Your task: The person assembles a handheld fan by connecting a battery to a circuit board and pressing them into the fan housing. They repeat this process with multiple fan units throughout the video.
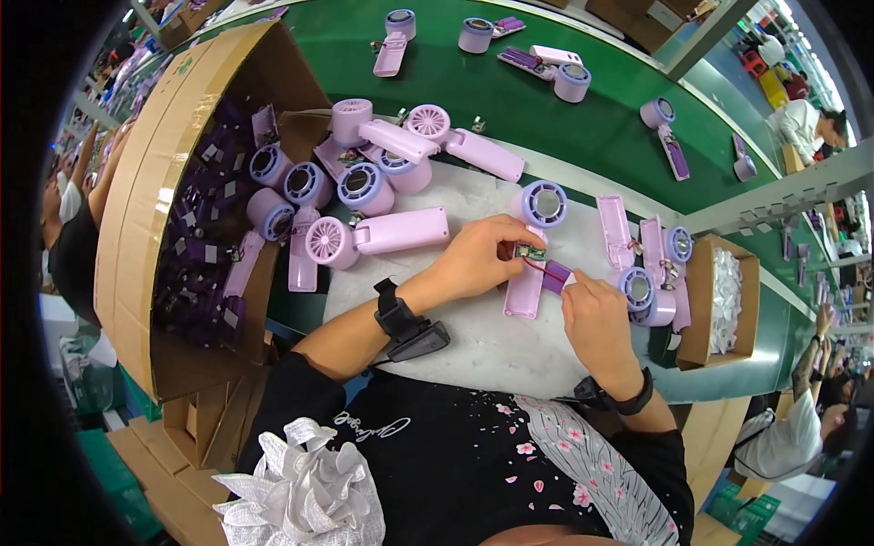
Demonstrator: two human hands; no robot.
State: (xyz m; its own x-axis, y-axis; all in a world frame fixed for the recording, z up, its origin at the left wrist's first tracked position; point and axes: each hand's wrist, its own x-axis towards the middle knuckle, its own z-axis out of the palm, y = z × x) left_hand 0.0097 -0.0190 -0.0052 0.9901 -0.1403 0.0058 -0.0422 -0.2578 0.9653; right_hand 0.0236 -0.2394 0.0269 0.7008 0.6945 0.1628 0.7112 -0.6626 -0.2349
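In the head view, I set my clock on the opened pink fan (523, 296), with 12 o'clock at the top edge. It lies on the pale mat (473, 341), its round head (544, 204) at 12 and its handle shell running down to 6. My left hand (475, 260) comes in from 8 o'clock, narrowed to a pinch, thumb and finger holding a small green circuit board (529, 252) over the handle. Red wires (544, 270) lead from the board toward a purple block (554, 277) at 4 o'clock. My right hand (596, 323) reaches in from about 5, fingers bunched narrow at the block's right end; from here I cannot tell whether they grip it. Each wrist wears a black band (393, 314).

From 9 to 11 o'clock I see a cluster of pink fans (403, 231), and beyond them a big cardboard box (137, 209) filled with dark purple parts (193, 241). Near 3 to 4 lie more opened fans (637, 287), just beside a small carton (696, 305) of white packets (725, 300). Across 11 to 2 runs a green belt (592, 136) carrying spaced-out fan pieces (572, 84). A co-worker in white (797, 132) is at 2.
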